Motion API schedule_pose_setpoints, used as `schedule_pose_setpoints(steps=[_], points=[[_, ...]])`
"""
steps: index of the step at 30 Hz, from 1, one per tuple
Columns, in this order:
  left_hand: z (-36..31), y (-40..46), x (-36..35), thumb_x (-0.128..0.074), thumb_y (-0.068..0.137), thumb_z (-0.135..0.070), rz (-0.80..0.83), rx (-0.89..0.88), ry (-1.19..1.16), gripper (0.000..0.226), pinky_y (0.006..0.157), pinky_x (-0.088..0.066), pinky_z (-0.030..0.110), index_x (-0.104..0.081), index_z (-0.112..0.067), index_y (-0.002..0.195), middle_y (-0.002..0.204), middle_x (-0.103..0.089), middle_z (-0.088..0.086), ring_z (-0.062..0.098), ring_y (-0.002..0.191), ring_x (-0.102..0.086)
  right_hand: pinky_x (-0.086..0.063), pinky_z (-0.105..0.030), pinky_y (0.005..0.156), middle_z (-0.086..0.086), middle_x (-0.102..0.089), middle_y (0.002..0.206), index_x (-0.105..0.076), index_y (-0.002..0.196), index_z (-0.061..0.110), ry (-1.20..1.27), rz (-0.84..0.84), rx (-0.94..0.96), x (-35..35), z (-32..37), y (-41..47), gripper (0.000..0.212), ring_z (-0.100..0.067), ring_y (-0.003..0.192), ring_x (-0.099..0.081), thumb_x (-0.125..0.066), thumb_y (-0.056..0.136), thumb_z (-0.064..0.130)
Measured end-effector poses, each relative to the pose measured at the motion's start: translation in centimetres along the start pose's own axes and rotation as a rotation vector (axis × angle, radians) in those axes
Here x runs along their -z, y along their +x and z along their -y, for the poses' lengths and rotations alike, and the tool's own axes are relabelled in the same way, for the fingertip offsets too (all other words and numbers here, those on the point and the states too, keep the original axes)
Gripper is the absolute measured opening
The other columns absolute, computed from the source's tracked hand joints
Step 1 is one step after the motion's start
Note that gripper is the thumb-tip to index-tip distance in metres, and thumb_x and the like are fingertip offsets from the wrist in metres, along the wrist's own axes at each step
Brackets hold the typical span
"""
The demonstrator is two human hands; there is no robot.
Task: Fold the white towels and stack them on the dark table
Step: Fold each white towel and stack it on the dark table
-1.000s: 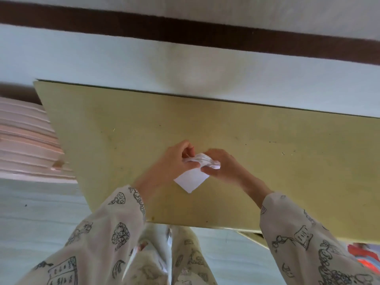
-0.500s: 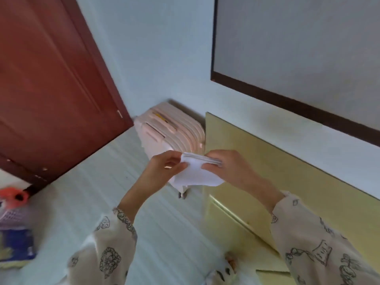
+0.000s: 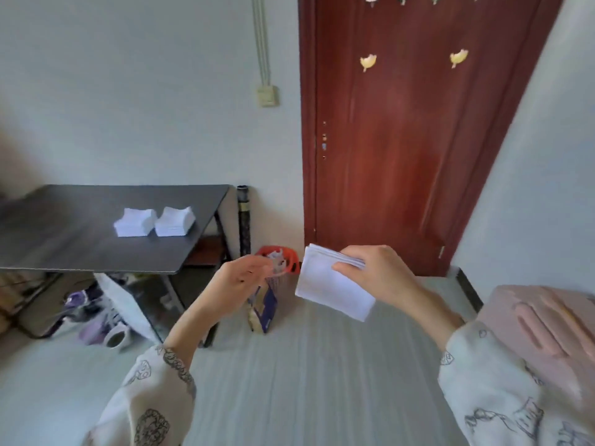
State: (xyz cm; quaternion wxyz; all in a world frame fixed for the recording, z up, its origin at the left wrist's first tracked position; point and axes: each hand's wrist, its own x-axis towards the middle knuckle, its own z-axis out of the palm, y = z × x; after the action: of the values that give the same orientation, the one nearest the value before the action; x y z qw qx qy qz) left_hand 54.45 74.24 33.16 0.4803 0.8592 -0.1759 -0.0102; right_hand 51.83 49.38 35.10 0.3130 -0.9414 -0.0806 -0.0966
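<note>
My right hand (image 3: pixel 378 276) grips a folded white towel (image 3: pixel 325 288) by its upper right corner, in the air in front of me at mid-frame. My left hand (image 3: pixel 238 281) hovers a little to the left of the towel, apart from it, holding nothing, its fingers loosely bent. The dark table (image 3: pixel 64 246) stands at the left. Two stacks of folded white towels sit side by side on it near its right end: the left stack (image 3: pixel 135 223) and the right stack (image 3: pixel 175 221).
A red-brown door (image 3: pixel 402 140) faces me. A red basket (image 3: pixel 291 260) and a blue-and-yellow package (image 3: pixel 262 312) sit on the floor by the table's right legs. Bags and shoes lie under the table. A pink suitcase (image 3: pixel 547 329) is at the right.
The view swung left from the yellow-green table, past the suitcase, to the door and dark table. My left hand let go of the towel; my right hand alone holds it.
</note>
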Motion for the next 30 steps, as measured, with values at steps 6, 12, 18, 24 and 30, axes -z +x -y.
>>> schedule_pose_setpoints(steps=[6,12,18,24,30], points=[[7.6,2.3,13.4,-0.050,0.094,-0.013,-0.180,0.122,0.067,0.021,0.078,-0.051,0.022,-0.060,-0.030,0.101,0.096,-0.068,-0.008,0.011,0.086,-0.066,-0.030,-0.021,0.053,0.010,-0.053,0.059,-0.061,0.070,0.030,0.078,0.155,0.243,-7.9,9.4,14.2,0.020,-0.006,0.056,-0.045,-0.058,0.088,0.036],[13.9,6.1,24.9,-0.059,0.089,-0.023,-0.338,0.245,0.075,0.020,0.080,-0.047,0.018,-0.057,-0.028,0.108,0.106,-0.064,-0.008,0.009,0.095,-0.063,-0.048,-0.039,0.071,0.000,-0.068,0.082,-0.068,0.089,0.021,0.113,0.278,0.449,-16.4,18.3,27.9,0.026,-0.019,0.077,-0.061,-0.058,0.086,0.045],[19.3,10.7,33.4,-0.064,0.084,-0.023,-0.394,0.192,-0.059,0.023,0.081,-0.047,0.011,-0.058,-0.024,0.106,0.103,-0.066,-0.010,-0.002,0.095,-0.062,-0.038,-0.030,0.061,-0.002,-0.061,0.070,-0.066,0.083,0.017,0.135,0.394,0.604,-24.5,26.3,37.7,0.029,-0.018,0.068,-0.053,-0.060,0.084,0.045],[28.2,15.1,42.2,-0.061,0.087,-0.024,-0.447,0.155,-0.094,0.020,0.067,-0.049,0.026,-0.057,-0.004,0.090,0.081,-0.063,0.000,0.007,0.074,-0.061,-0.026,-0.027,0.057,0.003,-0.039,0.055,-0.048,0.054,0.022,0.182,0.508,0.547,-34.2,32.2,46.4,0.039,-0.010,0.054,-0.032,-0.063,0.084,0.041],[36.4,19.8,50.8,-0.051,0.092,-0.024,-0.297,0.157,-0.109,0.016,0.049,-0.039,0.013,-0.047,-0.013,0.081,0.068,-0.058,-0.008,0.001,0.055,-0.054,-0.033,-0.027,0.066,0.000,-0.051,0.067,-0.063,0.072,0.009,0.412,0.752,0.236,-42.3,35.4,54.1,0.030,-0.012,0.066,-0.045,-0.067,0.082,0.036]])
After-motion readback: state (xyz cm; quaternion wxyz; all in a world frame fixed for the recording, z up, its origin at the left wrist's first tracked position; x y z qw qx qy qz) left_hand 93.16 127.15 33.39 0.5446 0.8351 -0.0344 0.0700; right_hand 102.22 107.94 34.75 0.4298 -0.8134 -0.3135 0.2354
